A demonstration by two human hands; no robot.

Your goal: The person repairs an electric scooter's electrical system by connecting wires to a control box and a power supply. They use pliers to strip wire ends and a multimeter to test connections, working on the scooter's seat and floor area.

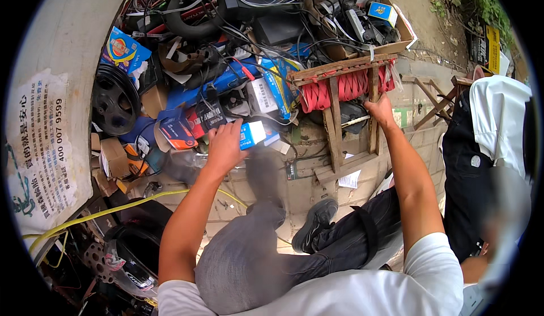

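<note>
My left hand (225, 147) is closed around a small blue-and-white box (251, 134), held above the front of a heap of parts and packages. To the right, my right hand (381, 112) grips a leg of a wooden stool (334, 126), which is tipped on its side. The stool's seat of red woven straps (352, 89) faces away from me, behind the legs. Close to my left hand lie an orange-and-blue box (177, 130) and a white-labelled package (262, 96).
A black wheel (115, 98) leans at the left. An open carton (396, 45) holds cables at the back right. A yellow hose (113, 207) crosses the lower left, near a helmet (133, 253). Another person in dark trousers (467, 168) is at the right.
</note>
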